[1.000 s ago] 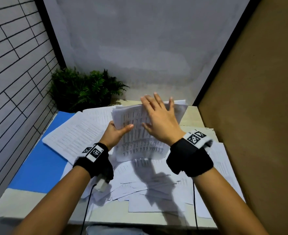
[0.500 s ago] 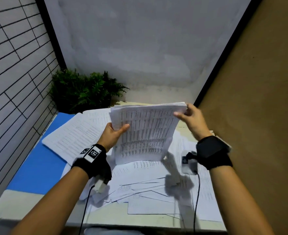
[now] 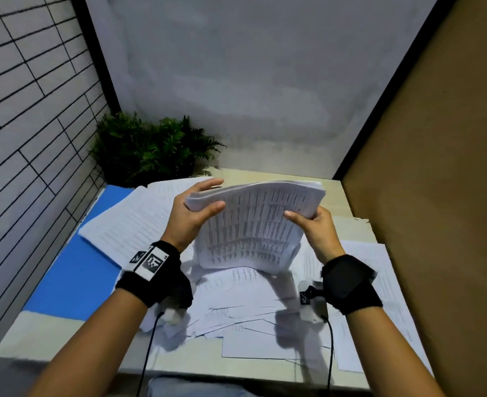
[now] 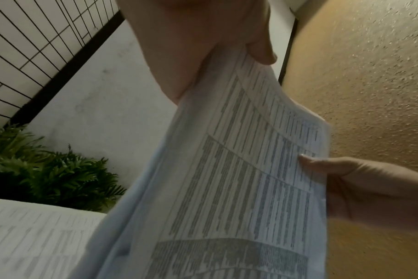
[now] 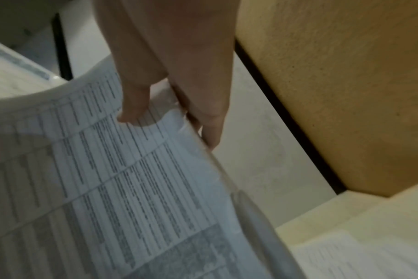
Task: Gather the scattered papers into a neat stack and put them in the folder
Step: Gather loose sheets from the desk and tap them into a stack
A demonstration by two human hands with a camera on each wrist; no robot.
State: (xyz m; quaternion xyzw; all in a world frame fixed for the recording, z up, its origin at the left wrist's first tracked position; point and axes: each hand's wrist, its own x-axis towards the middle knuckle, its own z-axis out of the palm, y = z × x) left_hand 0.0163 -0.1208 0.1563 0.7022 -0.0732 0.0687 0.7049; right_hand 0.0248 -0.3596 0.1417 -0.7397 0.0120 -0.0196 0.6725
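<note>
Two hands hold one thick stack of papers [image 3: 253,224] up over the table [image 3: 73,330]. Left hand [image 3: 190,216] pinches the stack's top left corner, thumb in front & fingers behind. Right hand [image 3: 316,230] clamps the right edge, thumb on the printed side. Stack bends a bit; its bottom edge is near the loose sheets [image 3: 245,308] on the table. Blue folder [image 3: 73,273] lies open left of the stack w/ more papers on it. Green plant [image 3: 150,147] sits behind the folder.
</note>
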